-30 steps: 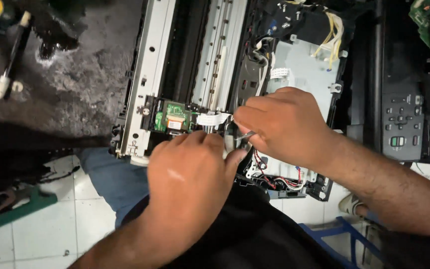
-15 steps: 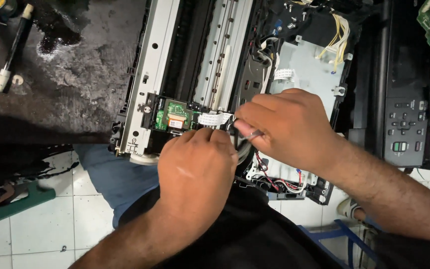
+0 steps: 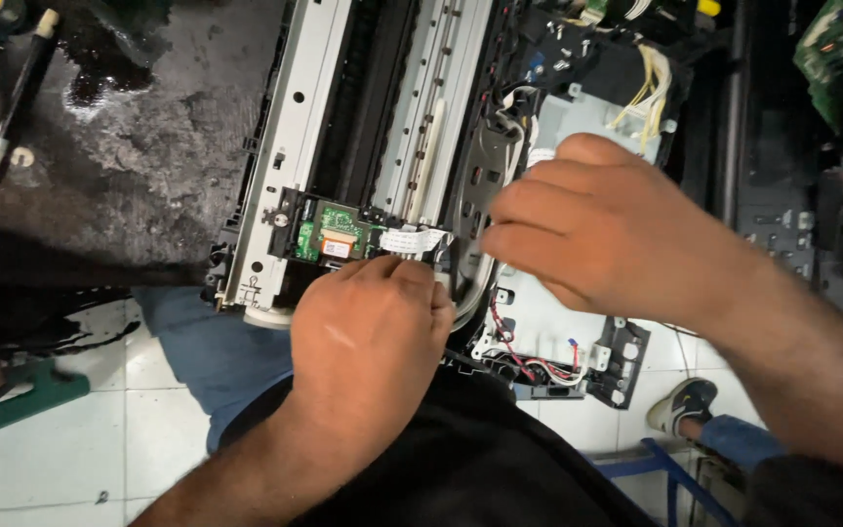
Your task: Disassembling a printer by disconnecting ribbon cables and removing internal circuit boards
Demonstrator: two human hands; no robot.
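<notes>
Lying between hands — seemingly — ribbon cable.

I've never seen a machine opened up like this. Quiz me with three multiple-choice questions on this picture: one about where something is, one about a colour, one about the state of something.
1. Where does the small circuit board sit?
A. just above the left hand
B. on the tiled floor
C. under the right hand

2. What colour is that board?
A. red
B. green
C. white

3. In what state is the machine?
A. closed, cover on
B. boxed up
C. opened, with rails and wiring bare

Answers:
1 A, the board lies on the carriage directly above the left knuckles.
2 B, its face is green beside a white flat ribbon cable.
3 C, the metal rails and the red and white wires are exposed.
</notes>
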